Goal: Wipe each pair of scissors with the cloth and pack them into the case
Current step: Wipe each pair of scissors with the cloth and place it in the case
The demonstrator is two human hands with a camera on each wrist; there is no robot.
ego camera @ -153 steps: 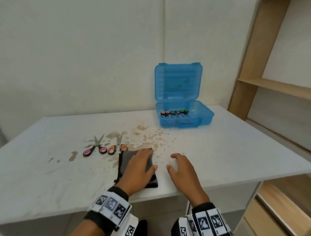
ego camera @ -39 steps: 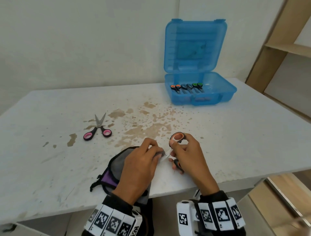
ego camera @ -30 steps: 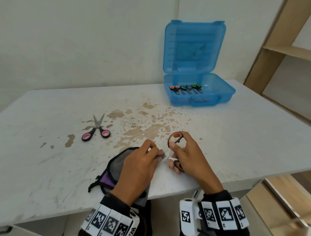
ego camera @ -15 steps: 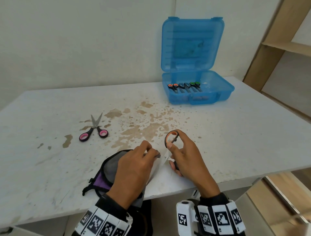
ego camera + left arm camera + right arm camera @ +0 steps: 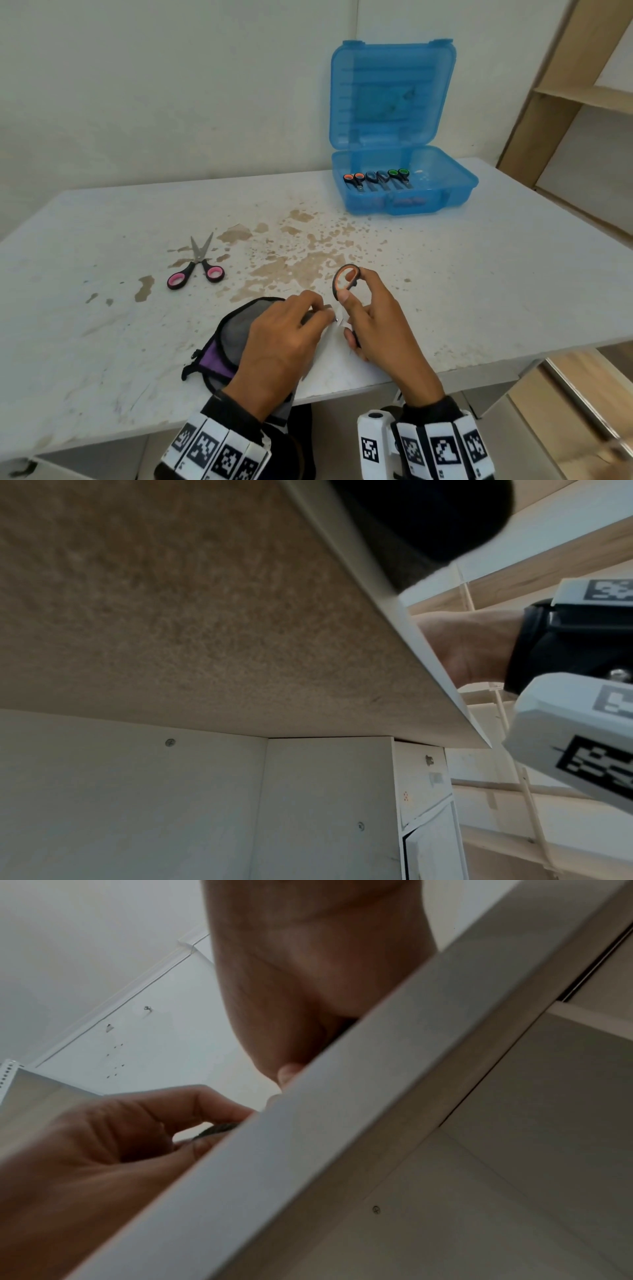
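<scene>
My right hand (image 5: 356,308) grips the orange-handled scissors (image 5: 346,279) by the handles, just above the table's front edge. One loop sticks up past my thumb. My left hand (image 5: 323,313) pinches a fold of the grey and purple cloth (image 5: 236,339) around the blades, which are mostly hidden. In the right wrist view the left hand's fingers (image 5: 212,1110) close on a dark bit of cloth (image 5: 219,1127) above the table edge. Pink-handled scissors (image 5: 197,267) lie partly spread at the left. The blue case (image 5: 455,192) stands with its lid up at the back, with three pairs of scissors (image 5: 376,178) inside.
Brown stains (image 5: 298,260) cover the middle of the white table (image 5: 479,291). A wooden shelf unit (image 5: 582,102) stands at the right. The left wrist view shows only the table's underside (image 5: 205,615) and my right wrist.
Five seconds ago the orange scissors lay on the table beside the pink ones; now my right hand holds them. Over the last second the hands stay together, the cloth shifting slightly on the blades.
</scene>
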